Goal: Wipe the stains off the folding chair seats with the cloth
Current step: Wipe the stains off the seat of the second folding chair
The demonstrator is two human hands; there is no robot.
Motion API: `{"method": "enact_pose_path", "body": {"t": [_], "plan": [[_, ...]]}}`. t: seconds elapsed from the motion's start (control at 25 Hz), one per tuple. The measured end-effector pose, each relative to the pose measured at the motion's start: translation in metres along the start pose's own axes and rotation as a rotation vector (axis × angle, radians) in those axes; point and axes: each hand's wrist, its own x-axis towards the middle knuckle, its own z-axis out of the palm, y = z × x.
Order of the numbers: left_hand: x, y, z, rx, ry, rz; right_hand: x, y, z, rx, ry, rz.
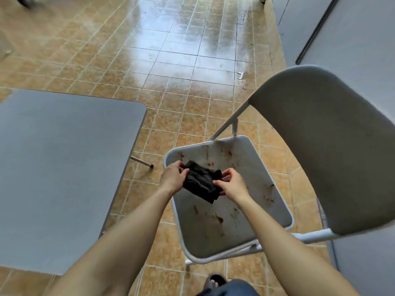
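Observation:
A grey folding chair stands in front of me, its seat (233, 227) spotted with several brown stains near the far edge, the right edge and the middle. Its backrest (324, 150) rises on the right. A crumpled black cloth (201, 181) hangs just above the seat's far half. My left hand (174, 175) pinches the cloth's left end and my right hand (232, 183) pinches its right end. Part of the cloth's lower edge droops free between both hands.
A grey table top (64, 167) fills the left side, one thin leg (142, 162) reaching the tiled floor (171, 50) near the chair. A grey wall or cabinet (342, 28) stands at the right. My foot (215, 280) shows at the bottom edge.

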Motion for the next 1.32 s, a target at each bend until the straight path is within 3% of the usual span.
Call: {"method": "enact_pose_path", "body": {"t": [0.12, 0.24, 0.32, 0.36, 0.44, 0.52, 0.72, 0.8, 0.92, 1.0, 1.08, 1.16, 1.32], "plan": [[0.025, -0.030, 0.021, 0.085, 0.108, 0.125, 0.025, 0.030, 0.015, -0.330, 0.094, -0.194], [0.038, -0.064, 0.036, 0.115, 0.363, 0.305, 0.046, 0.057, 0.025, -0.648, 0.229, -0.711], [0.044, -0.089, 0.043, 0.152, 0.496, 0.357, 0.053, 0.062, 0.035, -0.775, 0.116, -0.920], [0.048, -0.100, 0.044, 0.178, 0.490, 0.346, 0.055, 0.062, 0.042, -0.858, 0.034, -0.958], [0.054, -0.116, 0.047, 0.222, 0.362, 0.306, 0.061, 0.066, 0.058, -1.035, -0.057, -0.963], [0.057, -0.123, 0.050, 0.273, 0.225, 0.327, 0.066, 0.072, 0.068, -1.088, -0.015, -0.973], [0.055, -0.125, 0.052, 0.382, 0.193, 0.325, 0.079, 0.070, 0.061, -0.976, 0.128, -0.972], [0.053, -0.125, 0.050, 0.420, 0.188, 0.304, 0.091, 0.074, 0.039, -1.024, 0.254, -0.934], [0.054, -0.125, 0.050, 0.421, 0.197, 0.284, 0.120, 0.096, -0.022, -1.023, 0.493, -0.627], [0.056, -0.126, 0.053, 0.415, 0.210, 0.279, 0.135, 0.107, -0.051, -0.858, 0.635, -0.378], [0.056, -0.125, 0.054, 0.403, 0.210, 0.279, 0.148, 0.102, -0.043, -0.717, 0.702, -0.296], [0.055, -0.126, 0.055, 0.398, 0.213, 0.277, 0.151, 0.082, -0.003, -0.639, 0.652, -0.405], [0.055, -0.125, 0.056, 0.411, 0.230, 0.260, 0.123, 0.040, 0.104, -0.639, 0.341, -0.801]]}}
